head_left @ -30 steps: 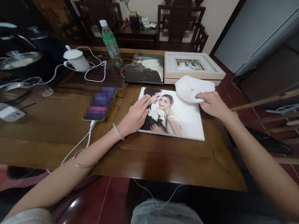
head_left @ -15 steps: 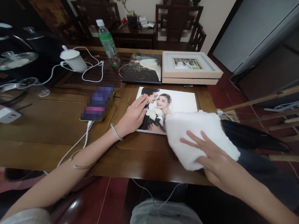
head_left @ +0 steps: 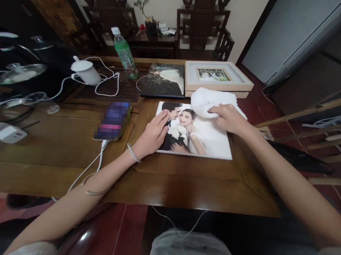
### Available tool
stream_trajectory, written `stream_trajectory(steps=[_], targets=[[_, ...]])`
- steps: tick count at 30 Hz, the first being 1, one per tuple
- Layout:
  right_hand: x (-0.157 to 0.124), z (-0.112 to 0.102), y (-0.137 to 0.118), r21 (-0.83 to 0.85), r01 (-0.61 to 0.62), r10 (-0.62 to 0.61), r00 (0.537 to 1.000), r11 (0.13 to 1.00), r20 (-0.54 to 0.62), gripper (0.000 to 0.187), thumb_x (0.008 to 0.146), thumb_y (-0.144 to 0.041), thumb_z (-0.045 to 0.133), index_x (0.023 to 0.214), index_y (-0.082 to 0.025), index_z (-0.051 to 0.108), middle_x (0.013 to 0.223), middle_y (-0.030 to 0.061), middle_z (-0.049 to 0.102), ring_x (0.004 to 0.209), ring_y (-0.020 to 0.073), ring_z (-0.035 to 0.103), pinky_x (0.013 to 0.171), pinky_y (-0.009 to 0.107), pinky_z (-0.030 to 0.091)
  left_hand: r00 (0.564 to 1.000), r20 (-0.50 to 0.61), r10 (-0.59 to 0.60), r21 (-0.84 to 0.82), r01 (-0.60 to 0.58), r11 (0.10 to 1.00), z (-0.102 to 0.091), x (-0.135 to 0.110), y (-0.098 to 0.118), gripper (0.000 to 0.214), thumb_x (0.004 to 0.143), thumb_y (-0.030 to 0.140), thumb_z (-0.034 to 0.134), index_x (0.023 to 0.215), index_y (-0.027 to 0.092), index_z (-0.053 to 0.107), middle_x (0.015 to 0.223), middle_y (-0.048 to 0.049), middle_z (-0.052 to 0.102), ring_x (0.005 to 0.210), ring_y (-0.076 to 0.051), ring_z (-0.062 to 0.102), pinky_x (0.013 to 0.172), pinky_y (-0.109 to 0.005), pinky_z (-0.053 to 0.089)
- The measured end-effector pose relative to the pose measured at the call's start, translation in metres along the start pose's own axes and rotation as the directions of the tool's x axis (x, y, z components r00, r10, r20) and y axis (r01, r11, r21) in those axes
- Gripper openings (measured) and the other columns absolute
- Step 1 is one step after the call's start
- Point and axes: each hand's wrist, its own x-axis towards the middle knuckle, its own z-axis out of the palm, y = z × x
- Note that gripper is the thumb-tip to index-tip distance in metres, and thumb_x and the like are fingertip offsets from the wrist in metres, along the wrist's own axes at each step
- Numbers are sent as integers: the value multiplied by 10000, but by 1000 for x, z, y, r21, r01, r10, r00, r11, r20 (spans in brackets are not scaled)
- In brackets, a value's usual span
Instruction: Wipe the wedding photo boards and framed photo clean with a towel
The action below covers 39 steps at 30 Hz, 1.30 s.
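A printed photo panel (head_left: 213, 139) of a couple lies flat on the wooden table (head_left: 167, 181) in front of me. My left hand (head_left: 155, 132) rests on the panel's left edge with its fingers stretched out flat. At the panel's far right part, my right hand (head_left: 229, 116) grips a fluffy white cloth (head_left: 211, 99). The cloth covers the panel's upper right corner and reaches close to the light wooden frame behind it. The fingertips of my right hand are partly hidden in the folds.
Behind the panel are a dark photo panel (head_left: 164, 81) and a light wooden picture frame (head_left: 237, 79). To the left stand a green bottle (head_left: 124, 55), a lidded white cup (head_left: 85, 71) and a phone (head_left: 113, 120) on a white cable. A black pot (head_left: 48, 54) stands farther left.
My right hand has moved the white cloth away from me, from the panel's near right side to its far right corner, uncovering the near right part. My left hand stays in place.
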Motion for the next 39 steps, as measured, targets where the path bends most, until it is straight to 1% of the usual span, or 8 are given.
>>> stream_trajectory(steps=[7, 14, 18, 22, 24, 30, 35, 39], targets=[[-57, 3, -53, 71, 52, -56, 997, 996, 50, 459, 643, 37, 419, 931, -194, 692, 1319, 85, 595, 1341, 296, 401, 1121, 601, 274, 1000, -22, 3, 2, -3, 1000, 2, 0, 0, 499, 982, 278, 312, 1470, 177, 302, 1552, -111, 281, 1443, -243, 223, 1172, -489, 225], [-127, -1, -113, 88, 207, -214, 972, 974, 92, 366, 651, 7, 463, 761, -282, 660, 1420, -14, 491, 1376, 263, 323, 1177, 481, 190, 1000, -10, -8, 10, 8, 1000, 1, 0, 1, 501, 978, 291, 310, 1458, 146, 325, 1544, -130, 291, 1439, -247, 234, 1174, -470, 230], [-112, -2, -111, 44, 231, -235, 958, 972, 164, 413, 649, 25, 436, 839, -251, 676, 1413, 31, 503, 1375, 271, 328, 1167, 489, 215, 1000, -12, -15, 7, 15, 1000, 2, -1, 0, 499, 976, 294, 317, 1458, 166, 327, 1545, -119, 293, 1437, -246, 241, 1171, -483, 229], [-61, 2, -83, 58, 139, -146, 980, 989, 136, 452, 663, 48, 415, 950, -184, 676, 1361, 107, 556, 1349, 283, 388, 1128, 542, 289, 1000, -18, -7, -4, 7, 1000, 3, 0, -2, 499, 975, 287, 323, 1464, 185, 318, 1552, -106, 283, 1439, -241, 237, 1171, -483, 231], [-30, 5, -65, 90, 120, -129, 986, 989, 103, 499, 658, 43, 404, 996, -202, 679, 1212, 56, 666, 1299, 283, 465, 1101, 568, 305, 1000, -21, 2, -9, -2, 1000, 3, 0, -2, 500, 976, 286, 324, 1467, 189, 311, 1553, -104, 282, 1441, -240, 230, 1171, -488, 228], [29, 6, -23, 85, 55, -58, 998, 995, 33, 515, 660, -6, 375, 1023, -176, 699, 1059, 38, 721, 999, 249, 646, 894, 368, 459, 1000, -18, -15, -18, 15, 1000, 3, -1, -1, 496, 979, 283, 321, 1465, 187, 313, 1552, -107, 283, 1440, -240, 234, 1170, -487, 233], [10, 10, -43, 78, 38, -43, 997, 996, 68, 504, 677, 13, 386, 1019, -187, 698, 1081, 44, 717, 1091, 263, 621, 1000, 486, 421, 1000, -22, -19, -13, 19, 1000, 2, -1, 1, 494, 978, 276, 311, 1456, 154, 328, 1543, -128, 295, 1439, -245, 236, 1171, -479, 238], [-40, 12, -90, 71, 76, -82, 992, 995, 92, 479, 685, 37, 412, 1014, -176, 687, 1314, 101, 596, 1341, 306, 405, 1096, 622, 287, 1000, -28, -13, -10, 13, 1000, 3, 0, 0, 488, 973, 272, 319, 1448, 162, 338, 1541, -124, 300, 1438, -242, 240, 1168, -480, 246]])
